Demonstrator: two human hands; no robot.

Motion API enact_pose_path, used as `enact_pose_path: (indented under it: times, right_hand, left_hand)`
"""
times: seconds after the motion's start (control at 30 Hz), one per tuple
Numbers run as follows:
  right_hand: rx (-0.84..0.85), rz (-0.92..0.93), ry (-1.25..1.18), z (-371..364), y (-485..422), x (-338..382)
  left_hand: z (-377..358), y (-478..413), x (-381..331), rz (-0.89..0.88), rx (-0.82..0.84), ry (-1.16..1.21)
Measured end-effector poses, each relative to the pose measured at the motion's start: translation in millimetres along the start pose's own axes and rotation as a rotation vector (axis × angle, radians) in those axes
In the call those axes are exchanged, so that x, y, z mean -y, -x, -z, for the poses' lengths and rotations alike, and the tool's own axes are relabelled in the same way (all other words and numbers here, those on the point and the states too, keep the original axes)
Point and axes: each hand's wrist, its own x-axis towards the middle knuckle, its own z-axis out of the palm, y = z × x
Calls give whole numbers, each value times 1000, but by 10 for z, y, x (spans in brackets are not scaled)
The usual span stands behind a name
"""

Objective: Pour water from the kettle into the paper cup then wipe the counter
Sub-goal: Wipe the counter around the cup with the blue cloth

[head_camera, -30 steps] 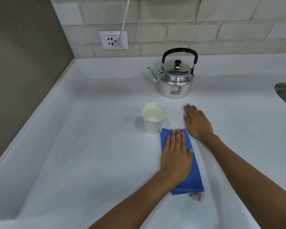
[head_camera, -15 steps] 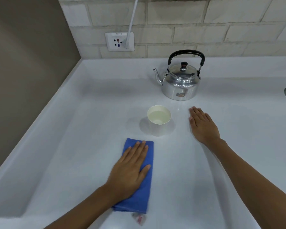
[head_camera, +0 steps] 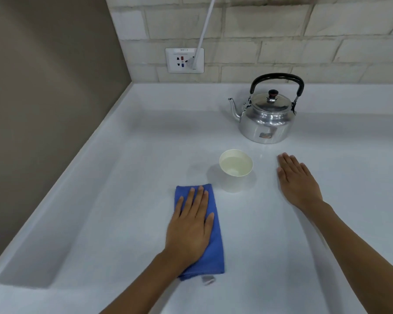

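A shiny metal kettle (head_camera: 267,121) with a black handle stands upright at the back of the white counter (head_camera: 123,200), its spout pointing left. In front of it stands a white paper cup (head_camera: 233,184) with water in it. A folded blue cloth (head_camera: 217,252) lies on the counter to the front left of the cup, apart from it. My left hand (head_camera: 191,230) presses flat on the cloth with fingers extended. My right hand (head_camera: 297,182) rests palm down on the bare counter to the right of the cup, holding nothing.
A brick wall runs along the back, with a wall socket (head_camera: 184,60) and a white cord (head_camera: 204,30) plugged into it. A brown wall (head_camera: 43,109) closes off the left side, where the counter has a raised edge.
My left hand slid the blue cloth leftward, from just in front of the cup to its front left. My right hand stayed flat in place. The view shifted slightly.
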Motion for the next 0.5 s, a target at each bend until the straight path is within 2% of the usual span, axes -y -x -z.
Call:
enact_pose_path:
  times: [0.1, 0.2, 0.27, 0.4, 0.5]
  right_hand:
    - [5, -2, 2, 1, -2, 1]
    - [6, -8, 14, -2, -5, 13]
    - [-2, -10, 24, -9, -4, 18]
    - [-9, -11, 30, -5, -3, 25]
    - [-7, -3, 19, -3, -7, 12]
  left_hand:
    - [58, -12, 410, -91, 31, 31]
    - [96, -365, 839, 28, 5, 24]
    - [46, -704, 1004, 161, 49, 49]
    - [-47, -1299, 790, 270, 59, 75]
    - [-124, -1391, 508, 172, 44, 73]
